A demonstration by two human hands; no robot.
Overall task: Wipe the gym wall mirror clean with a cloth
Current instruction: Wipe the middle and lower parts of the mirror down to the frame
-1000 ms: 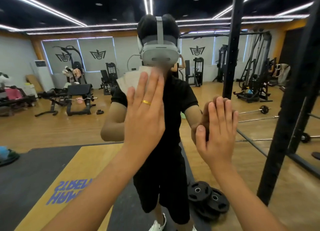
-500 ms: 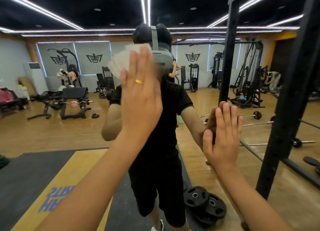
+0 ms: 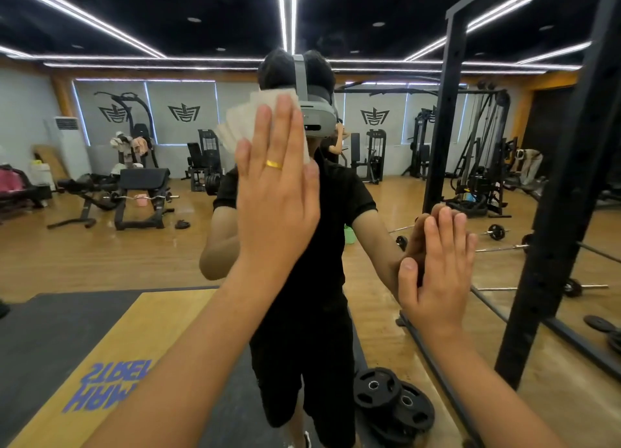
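Wooden flooring, a black ceiling crossed by light strips and rows of exercise machines are seen reflected in the wall mirror [image 3: 100,262], which fills nearly the whole view. A pale, crumpled cloth [image 3: 248,125] is pressed flat against the glass high up near the middle. It is covered in part by the left hand [image 3: 279,195], whose fingers are held straight and close together over it, with the thumb lying alongside. A gold ring [image 3: 274,164] is worn on one finger just below the cloth. Touching the cloth's right edge, a reflected grey headset [image 3: 316,108] is seen, worn by the person's reflection in black clothing. Lower and to the right of the cloth, well apart from it, the right hand [image 3: 437,273] is laid on the mirror with straight fingers kept together and the thumb spread aside; nothing is held in it, and its reflection is met at the fingertips. Further right of the cloth a black rack upright [image 3: 551,229] is seen. Far below the cloth, by the reflected legs, black weight plates [image 3: 393,404] are stacked. Left of the cloth, at a distance, a reflected black bench [image 3: 141,192] is found.
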